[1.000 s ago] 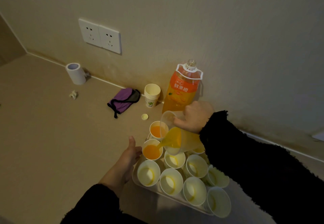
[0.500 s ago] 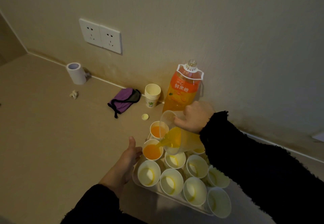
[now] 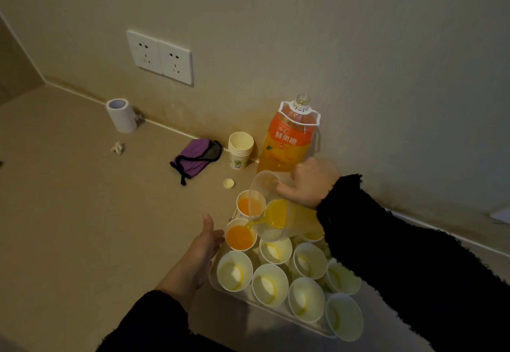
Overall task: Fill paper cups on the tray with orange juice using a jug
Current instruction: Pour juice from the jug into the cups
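A clear tray point(image 3: 220, 288) holds several white paper cups. My right hand point(image 3: 310, 183) grips the handle of a clear plastic jug point(image 3: 278, 215), tilted left, and orange juice runs from its spout into a cup point(image 3: 239, 237) at the tray's left edge. That cup is nearly full. The cup behind it point(image 3: 249, 205) also holds juice. The nearer cups, such as one point(image 3: 234, 270), are empty. My left hand point(image 3: 202, 244) rests against the tray's left side with fingers touching the filling cup, thumb up.
An uncapped orange juice bottle point(image 3: 288, 142) stands by the wall behind the jug, with a stack of spare cups point(image 3: 240, 149) and its cap point(image 3: 229, 183) nearby. A purple pouch point(image 3: 196, 155), a paper roll point(image 3: 121, 114) and a paper scrap point(image 3: 117, 147) lie further left.
The juice level in the cup under the spout has risen slightly. Both hands and the jug stay almost where they were.
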{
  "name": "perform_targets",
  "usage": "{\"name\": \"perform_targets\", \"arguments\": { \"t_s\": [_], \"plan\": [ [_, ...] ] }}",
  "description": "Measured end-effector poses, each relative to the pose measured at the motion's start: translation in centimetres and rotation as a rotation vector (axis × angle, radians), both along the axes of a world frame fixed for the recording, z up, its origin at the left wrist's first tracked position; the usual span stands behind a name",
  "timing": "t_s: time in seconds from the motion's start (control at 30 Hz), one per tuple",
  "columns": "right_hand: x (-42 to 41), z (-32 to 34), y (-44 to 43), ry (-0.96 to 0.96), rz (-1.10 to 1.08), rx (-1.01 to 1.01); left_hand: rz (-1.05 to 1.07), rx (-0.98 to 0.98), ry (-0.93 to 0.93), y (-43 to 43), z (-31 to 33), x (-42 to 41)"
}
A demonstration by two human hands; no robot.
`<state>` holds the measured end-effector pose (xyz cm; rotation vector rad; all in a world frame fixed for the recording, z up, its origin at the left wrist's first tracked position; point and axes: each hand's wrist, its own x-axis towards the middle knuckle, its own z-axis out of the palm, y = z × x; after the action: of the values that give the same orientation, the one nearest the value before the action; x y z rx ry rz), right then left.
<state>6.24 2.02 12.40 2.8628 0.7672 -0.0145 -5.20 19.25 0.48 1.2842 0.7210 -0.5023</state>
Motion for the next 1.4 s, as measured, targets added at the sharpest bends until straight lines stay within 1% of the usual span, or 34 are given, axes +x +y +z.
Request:
{"name": "perform_targets", "arguments": {
  "t_s": [0.23, 0.37, 0.77, 0.97, 1.07, 1.2, 1.4],
  "plan": [
    [0.1, 0.0, -0.5, 0.012, -0.002, 0.038, 0.017, -0.008, -0.026, -0.1, -0.1, -0.4],
    [-0.1, 0.1, -1.0, -0.021, 0.02, 0.044, 0.047, -0.003, -0.011, 0.3, -1.2, -0.5],
    [-1.7, 0.5, -1.2, -0.022, 0.13, 0.012, 0.042, 0.047, 0.097, 0.4, -1.7, -1.5],
    [-2.5, 0.3, -0.6, -0.092, 0.18, -0.046, -0.002, 0.096, 0.143, 0.8, -2.6, -2.2],
    [-2.7, 0.1, -0.2, -0.078, 0.194, -0.029, 0.009, 0.072, 0.176, 0.8, -2.5, -2.3],
    [-3.1, -0.2, 0.2, -0.078, 0.224, -0.016, 0.015, -0.005, 0.227, 1.0, -2.3, -2.6],
    [-3.4, -0.5, 0.4, -0.06, 0.269, -0.053, 0.011, -0.049, 0.257, 0.9, -2.4, -3.0]
  ]
}}
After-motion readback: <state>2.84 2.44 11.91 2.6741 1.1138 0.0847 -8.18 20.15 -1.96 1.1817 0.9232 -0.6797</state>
